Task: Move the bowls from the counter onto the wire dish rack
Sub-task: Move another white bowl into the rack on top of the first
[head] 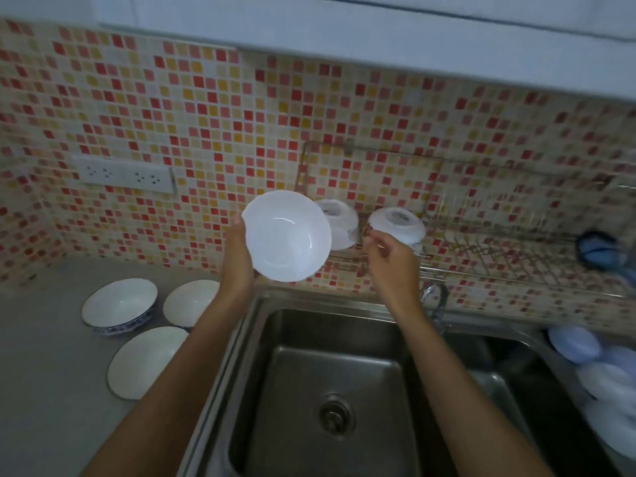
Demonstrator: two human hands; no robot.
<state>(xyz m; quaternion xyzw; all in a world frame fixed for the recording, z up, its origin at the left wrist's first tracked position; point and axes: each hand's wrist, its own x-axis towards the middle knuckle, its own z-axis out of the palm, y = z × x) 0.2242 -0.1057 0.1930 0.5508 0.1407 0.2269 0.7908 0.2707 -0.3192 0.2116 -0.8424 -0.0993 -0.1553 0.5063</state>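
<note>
My left hand (237, 254) holds a plain white bowl (287, 235) by its rim, tilted with its inside facing me, above the sink's back edge. Behind it, two white bowls (339, 220) (397, 223) rest upside down on the left end of the wire dish rack (509, 256) mounted on the tiled wall. My right hand (389, 259) hovers just below the right-hand overturned bowl, fingers loosely curled, holding nothing. On the grey counter at left stand three white bowls: one with a blue pattern (120, 306), one behind my left arm (189, 301), one nearer me (144, 361).
A steel sink (330, 373) lies under my arms, with a tap (435, 296) at its back. White dishes (599, 370) are piled in the second basin at right. A blue cloth (599, 253) hangs at the rack's right end. A wall socket (125, 175) sits above the counter.
</note>
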